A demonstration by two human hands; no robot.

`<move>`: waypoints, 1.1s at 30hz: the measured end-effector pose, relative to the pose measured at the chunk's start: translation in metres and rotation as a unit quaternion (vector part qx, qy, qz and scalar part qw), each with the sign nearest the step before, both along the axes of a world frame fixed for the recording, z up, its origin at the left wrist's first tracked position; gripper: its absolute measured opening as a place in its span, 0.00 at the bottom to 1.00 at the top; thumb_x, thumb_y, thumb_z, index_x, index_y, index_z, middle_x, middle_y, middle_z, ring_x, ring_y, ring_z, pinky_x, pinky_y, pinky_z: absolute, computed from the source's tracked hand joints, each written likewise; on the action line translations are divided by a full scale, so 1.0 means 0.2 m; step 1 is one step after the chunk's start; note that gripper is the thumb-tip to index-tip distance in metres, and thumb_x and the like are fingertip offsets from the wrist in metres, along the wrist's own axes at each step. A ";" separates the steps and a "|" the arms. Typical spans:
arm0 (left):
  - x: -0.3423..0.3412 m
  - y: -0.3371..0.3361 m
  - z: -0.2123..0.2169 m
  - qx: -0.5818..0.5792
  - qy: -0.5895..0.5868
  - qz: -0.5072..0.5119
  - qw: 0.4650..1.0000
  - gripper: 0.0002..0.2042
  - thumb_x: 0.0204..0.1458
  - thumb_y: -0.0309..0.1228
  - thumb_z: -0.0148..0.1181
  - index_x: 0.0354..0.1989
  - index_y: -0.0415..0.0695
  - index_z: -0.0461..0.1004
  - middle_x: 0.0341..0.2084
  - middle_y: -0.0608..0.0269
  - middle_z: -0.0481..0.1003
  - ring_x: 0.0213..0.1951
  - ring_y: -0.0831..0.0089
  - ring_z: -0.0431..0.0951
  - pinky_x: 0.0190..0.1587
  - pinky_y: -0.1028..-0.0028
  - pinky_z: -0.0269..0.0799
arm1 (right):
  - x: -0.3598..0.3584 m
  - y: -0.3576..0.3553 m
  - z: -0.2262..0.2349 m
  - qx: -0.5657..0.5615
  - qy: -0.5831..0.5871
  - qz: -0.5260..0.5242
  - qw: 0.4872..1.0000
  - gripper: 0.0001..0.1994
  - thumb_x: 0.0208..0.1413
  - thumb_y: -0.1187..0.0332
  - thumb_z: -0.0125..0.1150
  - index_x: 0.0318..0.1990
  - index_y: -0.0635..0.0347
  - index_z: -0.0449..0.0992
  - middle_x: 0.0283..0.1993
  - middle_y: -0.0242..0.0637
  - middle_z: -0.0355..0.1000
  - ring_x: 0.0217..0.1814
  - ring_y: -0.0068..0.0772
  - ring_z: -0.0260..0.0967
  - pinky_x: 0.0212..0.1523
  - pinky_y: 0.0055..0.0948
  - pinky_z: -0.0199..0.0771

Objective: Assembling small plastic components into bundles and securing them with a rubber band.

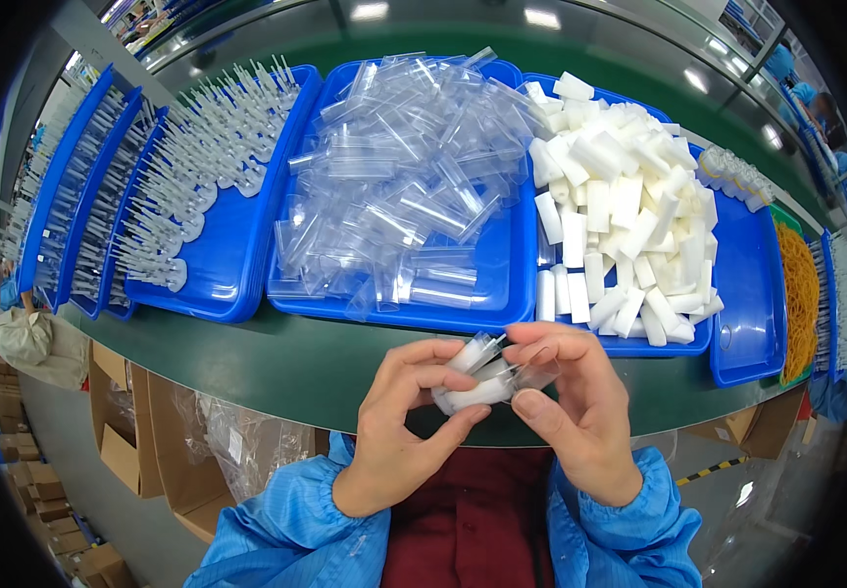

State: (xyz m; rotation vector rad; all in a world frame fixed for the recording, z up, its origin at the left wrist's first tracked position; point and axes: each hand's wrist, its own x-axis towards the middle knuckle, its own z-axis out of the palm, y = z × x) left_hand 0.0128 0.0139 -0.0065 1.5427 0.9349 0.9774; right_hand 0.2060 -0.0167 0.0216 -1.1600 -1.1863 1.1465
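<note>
At the near edge of the table, my left hand is closed round white foam pieces with clear plastic about them. My right hand pinches a clear plastic sleeve at the right end of these pieces, thumb below and fingers above. How many pieces are held is hard to tell behind the fingers. Just beyond my hands, a blue tray holds a heap of clear plastic sleeves. To its right, white foam cylinders are piled on another blue tray.
On the left, a blue tray carries upright white stemmed parts, with more filled trays beside it. Rightward stand a blue tray with bundled white parts and yellow rubber bands. Cardboard boxes stand below the table's edge.
</note>
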 end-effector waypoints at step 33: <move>-0.02 -0.01 -0.02 0.024 0.018 0.025 0.999 0.10 0.53 0.15 0.66 0.44 0.33 0.78 0.58 0.47 0.68 0.55 0.63 0.77 0.52 0.70 0.81 | -0.02 -0.02 0.01 -0.052 0.028 -0.076 0.995 0.17 0.49 0.73 0.76 0.45 0.59 0.77 0.45 0.37 0.78 0.52 0.37 0.73 0.54 0.33 0.68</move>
